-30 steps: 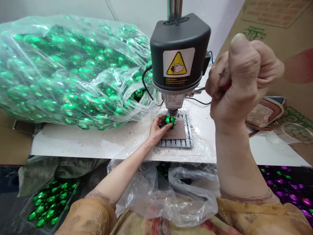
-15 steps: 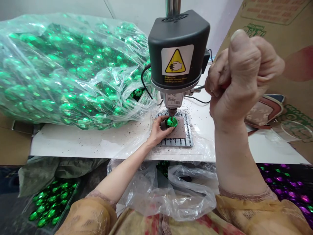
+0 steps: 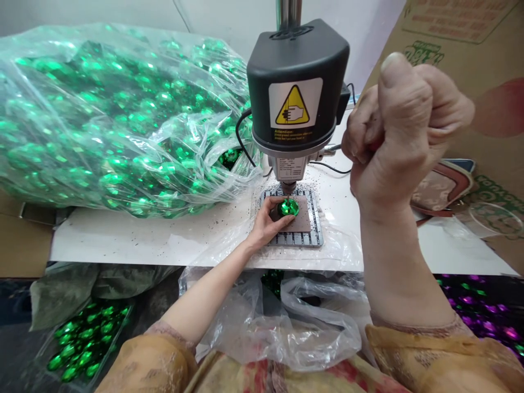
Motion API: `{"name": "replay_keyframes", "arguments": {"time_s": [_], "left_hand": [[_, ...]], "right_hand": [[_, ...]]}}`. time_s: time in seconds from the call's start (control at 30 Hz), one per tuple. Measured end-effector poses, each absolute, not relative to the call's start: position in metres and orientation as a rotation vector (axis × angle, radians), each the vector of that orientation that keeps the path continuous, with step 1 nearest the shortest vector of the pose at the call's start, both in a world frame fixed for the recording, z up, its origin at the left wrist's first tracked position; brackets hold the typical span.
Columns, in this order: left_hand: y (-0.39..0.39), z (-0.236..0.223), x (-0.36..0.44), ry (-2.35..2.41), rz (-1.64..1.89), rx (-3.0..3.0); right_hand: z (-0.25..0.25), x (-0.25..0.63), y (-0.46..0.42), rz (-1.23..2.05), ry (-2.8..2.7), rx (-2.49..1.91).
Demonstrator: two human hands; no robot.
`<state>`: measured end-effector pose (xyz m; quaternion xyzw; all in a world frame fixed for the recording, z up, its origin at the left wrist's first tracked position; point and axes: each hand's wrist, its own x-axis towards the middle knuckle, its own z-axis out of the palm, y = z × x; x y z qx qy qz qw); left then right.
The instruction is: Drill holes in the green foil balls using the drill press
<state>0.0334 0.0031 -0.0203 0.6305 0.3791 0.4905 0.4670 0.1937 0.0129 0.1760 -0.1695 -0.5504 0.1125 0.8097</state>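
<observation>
My left hand (image 3: 268,222) pinches a shiny green faceted bauble (image 3: 290,207) between thumb and fingers. The bauble rests on a brown board (image 3: 302,222), which lies on the slotted metal base (image 3: 317,240) of a small drill press (image 3: 298,87). Just above the bauble is the drill chuck (image 3: 289,186); its thin bit shows at the bauble's far edge. Raised at the right, my right hand (image 3: 403,125) is closed in a fist around the press's lever handle (image 3: 332,148). A bit of red shows between its fingers, and most of the grip is hidden.
A big clear bag of green baubles (image 3: 123,125) fills the table's left. Below it stands a tub of green baubles (image 3: 88,341). Purple baubles (image 3: 478,311) lie low right. A carton (image 3: 462,49) and a pouch (image 3: 440,188) are on the right. Dark shavings dot the white table (image 3: 123,234).
The bauble and my left fingers have shifted slightly right and nearer to me. The bit, earlier over the bauble's middle, now shows at its far edge. My right hand keeps its grip, barely moved.
</observation>
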Motion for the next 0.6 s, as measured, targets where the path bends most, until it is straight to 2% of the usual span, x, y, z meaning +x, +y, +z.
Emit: {"name": "replay_keyframes", "arguments": {"time_s": [0.37,0.6], "left_hand": [[0.004,-0.026,0.032,0.924,1.202,1.57],[0.002,-0.023,0.033,0.938,1.215,1.584]], "right_hand": [[0.138,0.194,0.001,0.125,-1.094,-0.442],[0.13,0.197,-0.003,0.113,-1.166,-0.477]]}}
